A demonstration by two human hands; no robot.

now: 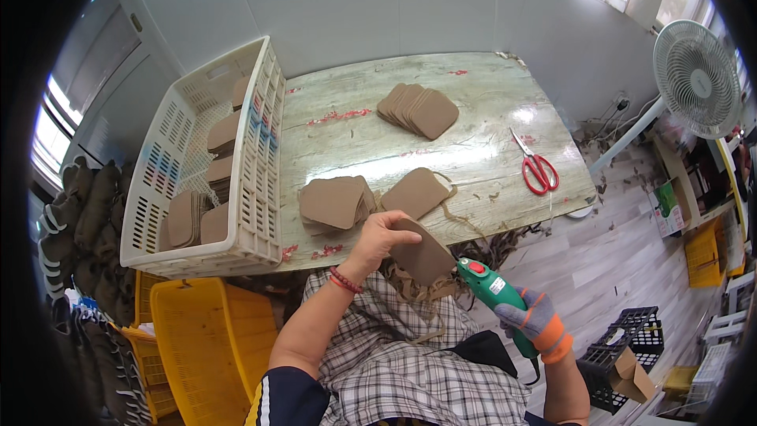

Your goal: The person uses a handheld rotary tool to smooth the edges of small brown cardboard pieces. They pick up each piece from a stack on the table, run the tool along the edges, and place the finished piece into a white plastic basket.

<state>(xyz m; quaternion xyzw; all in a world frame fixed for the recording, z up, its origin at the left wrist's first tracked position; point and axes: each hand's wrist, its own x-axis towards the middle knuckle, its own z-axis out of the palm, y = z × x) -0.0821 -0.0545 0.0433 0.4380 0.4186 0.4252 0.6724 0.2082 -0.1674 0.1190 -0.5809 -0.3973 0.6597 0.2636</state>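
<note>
My bare left hand (384, 237), with red beads at the wrist, pinches a brown rounded pad (423, 259) by its upper left edge, over the table's near edge. In a grey and orange glove, my right hand (536, 322) is wrapped round a green handheld electric tool (490, 284) with a red switch. The tool's tip meets or nearly meets the pad's right edge; I cannot tell which. Behind the left hand lie a stack of brown pads (335, 201) and a single pad (414, 193) with a thin trimmed strip (451, 207) beside it.
Fanned pads (418, 109) lie farther back on the table (339, 142). Red-handled scissors (538, 170) rest at the right. A white plastic crate (256, 166) with stacked pads stands left, a yellow crate (193, 339) below it. Scraps hang near my lap. A fan (698, 83) stands right.
</note>
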